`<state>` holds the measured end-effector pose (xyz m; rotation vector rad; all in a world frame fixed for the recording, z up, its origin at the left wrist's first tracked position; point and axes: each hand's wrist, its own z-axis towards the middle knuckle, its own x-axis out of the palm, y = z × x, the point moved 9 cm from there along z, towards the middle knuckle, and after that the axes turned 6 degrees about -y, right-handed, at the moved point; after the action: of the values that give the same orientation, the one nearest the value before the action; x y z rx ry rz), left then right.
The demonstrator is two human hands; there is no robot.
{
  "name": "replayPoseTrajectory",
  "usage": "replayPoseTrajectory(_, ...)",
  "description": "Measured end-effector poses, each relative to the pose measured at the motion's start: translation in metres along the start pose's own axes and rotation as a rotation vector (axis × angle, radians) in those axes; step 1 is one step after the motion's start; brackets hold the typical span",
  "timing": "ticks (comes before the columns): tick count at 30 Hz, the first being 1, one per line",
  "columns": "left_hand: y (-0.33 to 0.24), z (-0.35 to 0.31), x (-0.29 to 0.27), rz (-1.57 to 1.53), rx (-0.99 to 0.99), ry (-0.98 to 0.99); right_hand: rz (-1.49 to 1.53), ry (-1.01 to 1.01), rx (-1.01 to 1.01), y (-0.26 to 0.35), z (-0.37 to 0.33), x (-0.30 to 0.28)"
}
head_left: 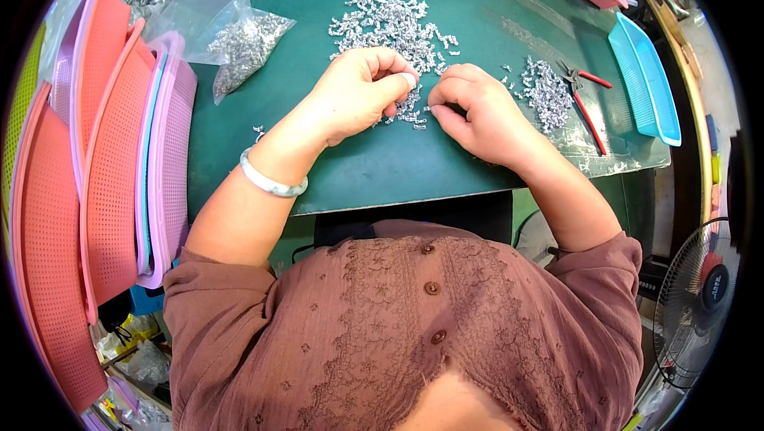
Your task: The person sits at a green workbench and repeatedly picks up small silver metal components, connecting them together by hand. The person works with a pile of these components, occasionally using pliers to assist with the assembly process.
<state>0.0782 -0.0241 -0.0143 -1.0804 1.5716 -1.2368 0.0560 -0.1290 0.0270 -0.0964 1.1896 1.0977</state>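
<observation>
Left hand: the left hand (358, 93) hovers over the near part of the main heap, thumb and forefinger curled toward each other; whether a piece sits between them, I cannot tell.
Right hand: the right hand (473, 109) is just beside it, fingers bent in and thumb near the forefinger; its grasp is likewise too small to make out.
Main heap: small silvery pieces (386, 21) lie beyond the left hand, with strays between the hands.
Fingertip work: a light pinch, one piece at a time, probably suits parts this small; fingertips low over the table (350, 168) would shorten any drop.
Smaller heap: more pieces (549, 97) lie right of the right hand; leaving a bare strip between heaps should prevent mixing.
Pliers: red-handled pliers (589, 123) lie beside the smaller heap, handles spread; a sleeve or forearm could catch them.
Further out: a blue basket (646, 77) at right, a clear bag (243, 49) at left.
</observation>
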Motion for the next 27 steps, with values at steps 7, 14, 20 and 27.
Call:
replayPoseTrajectory(7,0.000,-0.008,0.015,0.016,-0.059,0.139,0.002,-0.192,-0.078,0.012,0.004,-0.023)
replayPoseTrajectory(14,-0.003,-0.010,0.015,-0.089,-0.043,0.118,0.015,-0.293,-0.152,0.018,0.003,-0.031)
replayPoseTrajectory(20,-0.004,-0.008,0.015,-0.083,-0.014,0.117,0.076,-0.314,-0.123,0.012,0.001,-0.031)
replayPoseTrajectory(27,-0.004,-0.008,0.016,-0.071,-0.012,0.116,0.094,-0.304,-0.139,0.011,0.000,-0.031)
